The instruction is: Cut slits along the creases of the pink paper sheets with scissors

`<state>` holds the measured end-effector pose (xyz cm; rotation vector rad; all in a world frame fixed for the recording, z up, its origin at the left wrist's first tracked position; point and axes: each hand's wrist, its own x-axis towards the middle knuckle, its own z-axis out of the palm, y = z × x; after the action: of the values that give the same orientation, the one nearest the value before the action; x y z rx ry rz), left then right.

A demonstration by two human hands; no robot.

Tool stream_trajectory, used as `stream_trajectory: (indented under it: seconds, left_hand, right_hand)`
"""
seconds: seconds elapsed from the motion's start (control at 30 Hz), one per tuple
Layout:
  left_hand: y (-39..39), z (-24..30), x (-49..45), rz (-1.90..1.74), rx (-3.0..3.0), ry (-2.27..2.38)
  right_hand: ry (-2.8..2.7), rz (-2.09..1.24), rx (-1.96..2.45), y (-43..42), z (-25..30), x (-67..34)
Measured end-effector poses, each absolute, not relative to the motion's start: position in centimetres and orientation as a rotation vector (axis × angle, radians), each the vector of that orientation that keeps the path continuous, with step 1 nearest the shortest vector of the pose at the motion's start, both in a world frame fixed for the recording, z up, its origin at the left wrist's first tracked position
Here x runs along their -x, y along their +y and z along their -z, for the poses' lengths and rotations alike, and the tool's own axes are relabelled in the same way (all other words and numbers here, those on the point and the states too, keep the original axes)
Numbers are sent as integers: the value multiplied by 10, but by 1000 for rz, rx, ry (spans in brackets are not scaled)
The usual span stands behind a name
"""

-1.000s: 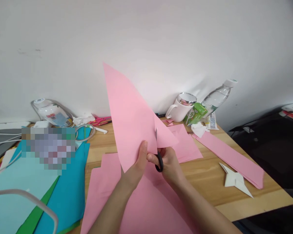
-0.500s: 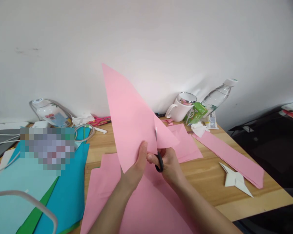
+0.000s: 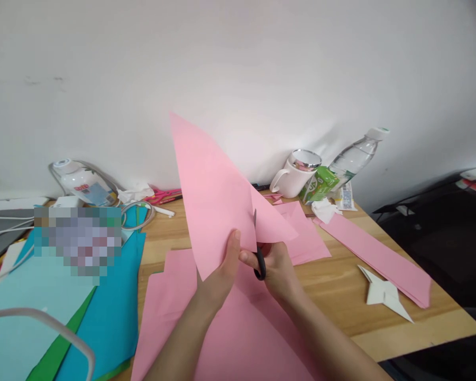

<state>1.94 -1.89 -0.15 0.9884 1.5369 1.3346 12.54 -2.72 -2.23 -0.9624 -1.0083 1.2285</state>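
"So, where is the pink sheet (image 3: 214, 190) held?"

"Above the counter (image 3: 341, 296), raised beyond the left hand (image 3: 224, 271) and the right hand (image 3: 277, 267) and tilted upward, its pointed top corner carried well above them. Its lower part is pinched in the left hand, with the thumb pressed on the facing side and the other fingertips hidden."

"And how is the right hand set?"

"Close beside the left, it is curled around the black-handled scissors (image 3: 262, 263), whose blade is seen at a slit in the sheet; a flap is parted to the right."

"What is seen beneath?"

"More pink sheets (image 3: 254, 344) are spread under the hands; farther right, pink strips (image 3: 375, 254) are laid beside a folded white star (image 3: 381, 292)."
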Motion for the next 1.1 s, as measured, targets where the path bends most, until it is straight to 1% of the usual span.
stream_trajectory:
  seconds: [0.37,0.57,0.8,1.0,1.1]
  left_hand:
    - [-19,5,-20,-1420,-914,1478]
    - [-21,6,-28,-1580,-867,1389]
    - [-21,0,-24,-1484,-883,1408]
    - [-28,-12,-31,-1223,-784,1454]
    - [-28,-12,-30,-1241,-911,1514]
  right_hand:
    - [-1035,-1206,948,-27,21,-124]
    - [-1046,-1205,996,-28,23,-125]
    - [-1071,-1172,1055,-28,25,-126]
    - [-1064,-1119,1162,-28,26,-127]
    - [-1052,-1142,1114,-27,25,-126]
